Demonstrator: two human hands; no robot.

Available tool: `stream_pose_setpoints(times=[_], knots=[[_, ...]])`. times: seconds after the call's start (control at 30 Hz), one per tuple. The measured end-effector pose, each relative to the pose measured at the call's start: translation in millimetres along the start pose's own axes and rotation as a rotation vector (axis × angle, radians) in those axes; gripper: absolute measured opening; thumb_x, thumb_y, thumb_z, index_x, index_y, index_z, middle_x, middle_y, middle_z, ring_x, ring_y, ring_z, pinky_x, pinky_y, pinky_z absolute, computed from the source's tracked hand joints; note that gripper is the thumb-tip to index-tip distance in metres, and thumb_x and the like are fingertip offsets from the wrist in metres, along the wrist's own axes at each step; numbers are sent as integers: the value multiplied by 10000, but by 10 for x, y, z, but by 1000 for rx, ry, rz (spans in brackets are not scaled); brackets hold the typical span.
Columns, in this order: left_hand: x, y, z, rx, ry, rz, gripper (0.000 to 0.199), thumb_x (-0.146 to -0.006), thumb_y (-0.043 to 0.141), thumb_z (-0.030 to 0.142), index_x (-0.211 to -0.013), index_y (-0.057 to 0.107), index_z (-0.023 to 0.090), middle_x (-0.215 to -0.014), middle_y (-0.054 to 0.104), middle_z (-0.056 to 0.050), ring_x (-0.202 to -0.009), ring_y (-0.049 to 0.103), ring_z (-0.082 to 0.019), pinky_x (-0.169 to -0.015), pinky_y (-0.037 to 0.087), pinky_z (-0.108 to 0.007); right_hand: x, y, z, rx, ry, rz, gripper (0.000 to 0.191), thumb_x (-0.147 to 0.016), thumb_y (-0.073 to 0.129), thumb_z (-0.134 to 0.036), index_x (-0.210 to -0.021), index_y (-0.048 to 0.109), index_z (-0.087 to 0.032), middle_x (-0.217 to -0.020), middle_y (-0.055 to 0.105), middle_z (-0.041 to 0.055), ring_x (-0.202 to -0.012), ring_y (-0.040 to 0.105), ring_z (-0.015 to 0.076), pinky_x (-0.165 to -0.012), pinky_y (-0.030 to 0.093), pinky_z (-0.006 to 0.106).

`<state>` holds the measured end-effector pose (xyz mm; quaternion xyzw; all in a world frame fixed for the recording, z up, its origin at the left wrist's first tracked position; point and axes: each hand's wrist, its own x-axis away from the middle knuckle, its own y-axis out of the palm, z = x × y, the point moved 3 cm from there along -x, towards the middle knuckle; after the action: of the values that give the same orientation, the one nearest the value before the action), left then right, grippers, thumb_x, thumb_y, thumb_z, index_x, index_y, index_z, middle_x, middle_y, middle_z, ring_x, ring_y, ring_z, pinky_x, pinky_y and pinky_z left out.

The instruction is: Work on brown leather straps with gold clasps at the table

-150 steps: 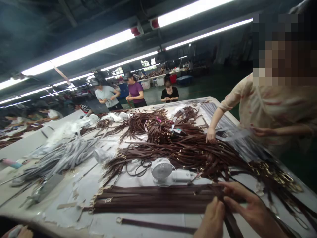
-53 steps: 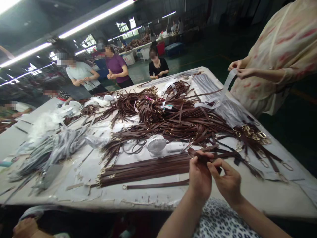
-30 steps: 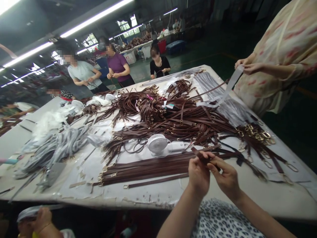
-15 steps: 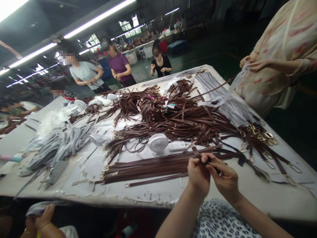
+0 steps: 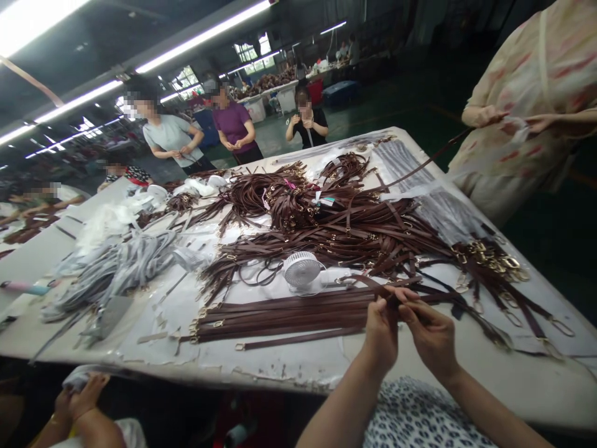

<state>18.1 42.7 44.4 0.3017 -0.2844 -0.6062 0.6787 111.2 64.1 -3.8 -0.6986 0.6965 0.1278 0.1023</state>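
Both of my hands come together over the near side of the table, closed on one brown leather strap (image 5: 374,285). My left hand (image 5: 383,326) pinches it from the left, and my right hand (image 5: 429,333) grips it close beside, fingertips almost touching. A loose end of the strap reaches up and left, toward the white handheld fan (image 5: 302,270). Just left of my hands lies a row of straight brown straps (image 5: 280,314) with gold buckles at their left ends. One single strap (image 5: 298,338) lies apart in front of that row.
A big heap of brown straps (image 5: 298,202) fills the table's middle. Gold clasps (image 5: 499,258) hang together at the right. Grey plastic-wrapped straps (image 5: 112,274) lie left. A co-worker (image 5: 527,93) at the right holds a strap and clear plastic; other people stand across the table.
The strap's loose end now stretches further up and left from my hands. The co-worker at the right has drawn the plastic and strap closer to the body. The view has shifted slightly.
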Motion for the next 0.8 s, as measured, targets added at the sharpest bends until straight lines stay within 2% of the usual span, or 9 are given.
stream_pose_setpoints(times=[0.1,0.2,0.27,0.4,0.53,0.67,0.8], knots=[[-17,-36,58,3,-2,21,328,-898,373,338,-892,642,151,-1000,690,-117,-1040,598,-267,-923,427,-361,41,-5,98,-31,128,-6,303,-840,763,-444,-1023,798,-205,-1007,782,77,-860,737,265,-735,646,326],[-49,-76,49,32,-72,13,299,-840,406,330,-866,639,144,-971,692,-122,-985,605,-262,-840,418,-343,71,12,142,-44,239,47,402,-797,780,-515,-1028,804,-187,-987,787,78,-814,733,250,-707,641,300],[-69,-90,35,58,-107,4,276,-807,423,333,-850,624,150,-943,691,-116,-954,607,-256,-822,408,-338,77,31,141,-55,292,87,458,-756,796,-556,-1022,805,-184,-1024,784,85,-884,733,270,-763,641,314],[-56,-63,13,111,-107,-22,198,-753,445,333,-775,567,178,-876,670,-95,-948,597,-248,-853,401,-337,97,54,113,-61,353,123,515,-728,803,-578,-1067,792,-191,-1084,773,95,-976,722,314,-906,619,422],[9,-30,-43,137,-34,-23,141,-722,505,305,-779,559,188,-940,652,-71,-985,581,-227,-943,403,-331,124,65,56,-27,252,125,395,-791,766,-532,-1004,797,-200,-1094,769,99,-1014,713,321,-982,579,471],[24,-56,-103,127,12,-34,170,-756,547,289,-866,618,181,-1007,656,-66,-1044,581,-229,-1021,399,-341,62,85,-10,5,75,122,236,-865,720,-442,-871,787,-216,-1075,770,88,-1047,707,287,-985,576,408],[5,-142,-68,161,-12,71,269,-819,532,286,-1012,679,169,-1025,689,-73,-1075,613,-230,-1071,399,-347,-46,105,-33,61,-40,-1,211,-870,719,-421,-870,787,-222,-1030,776,91,-1006,722,280,-916,611,381]])
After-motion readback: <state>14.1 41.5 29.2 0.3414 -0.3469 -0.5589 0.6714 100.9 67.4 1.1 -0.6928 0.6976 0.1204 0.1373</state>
